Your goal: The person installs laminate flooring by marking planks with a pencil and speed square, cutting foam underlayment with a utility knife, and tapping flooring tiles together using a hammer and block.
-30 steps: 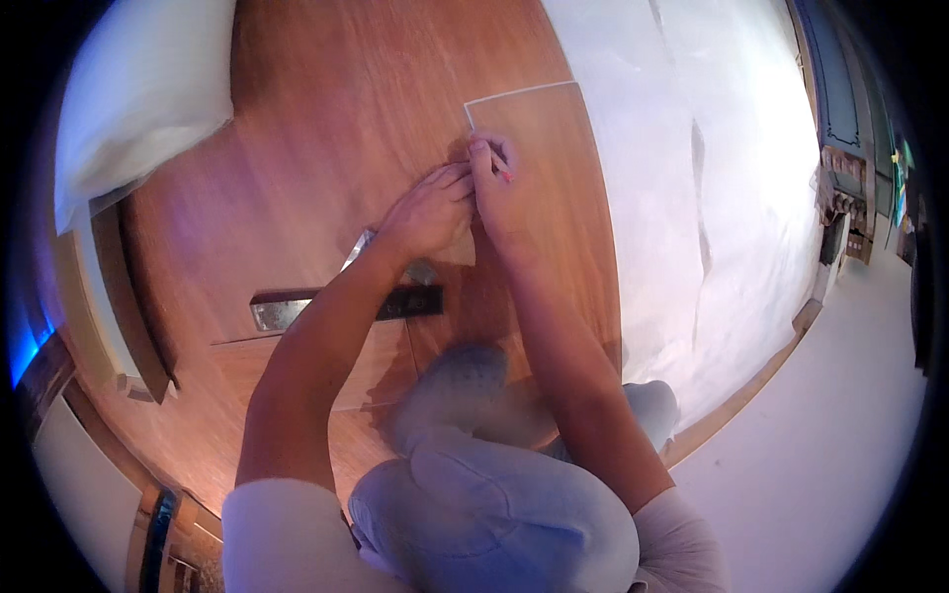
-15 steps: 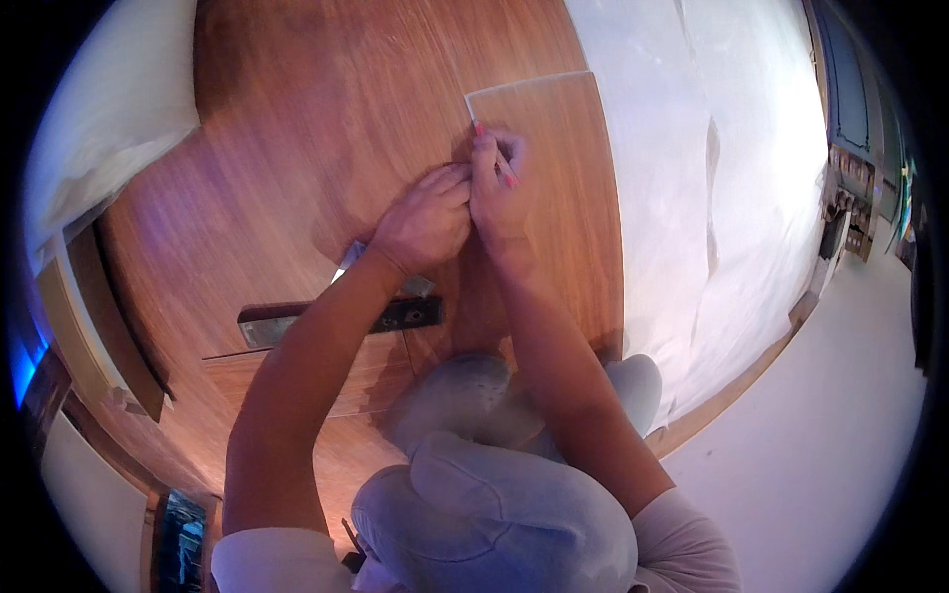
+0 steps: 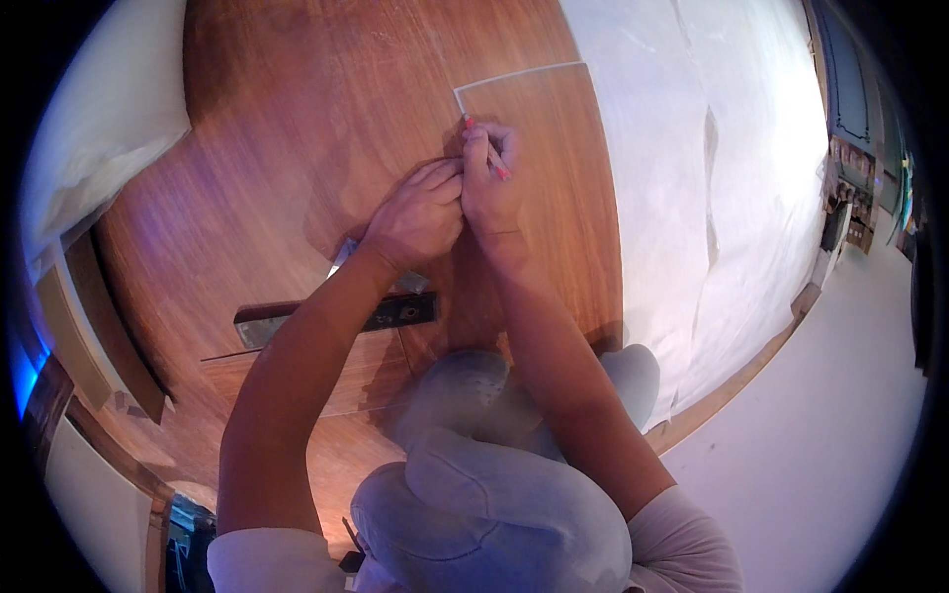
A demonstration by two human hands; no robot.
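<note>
My right hand (image 3: 491, 190) is closed around a slim pen-like tool (image 3: 499, 163), pale with red ends. Its upper end meets the floor at a white line (image 3: 519, 73) that runs along the far and left edges of a wood-look plank (image 3: 554, 158). Against the right hand rests my left hand (image 3: 420, 212), its fingers bent and pressed together over the wood floor (image 3: 287, 158). Whatever may be under those fingertips is hidden. By the left wrist show bits of a shiny, flat piece (image 3: 343, 254), partly covered by the forearm.
A dark, narrow bar (image 3: 400, 311) with a round hole lies across the floor beneath my left forearm. White sheeting (image 3: 702, 198) covers the floor to the right, with another pale sheet (image 3: 119, 119) at upper left. Long strips (image 3: 79, 326) lean at the left. My bent knees (image 3: 494, 494) are close.
The view has shifted slightly, so the scene sits a little further left and up. Both hands stay together, and the tool remains in the right hand at the plank's left edge.
</note>
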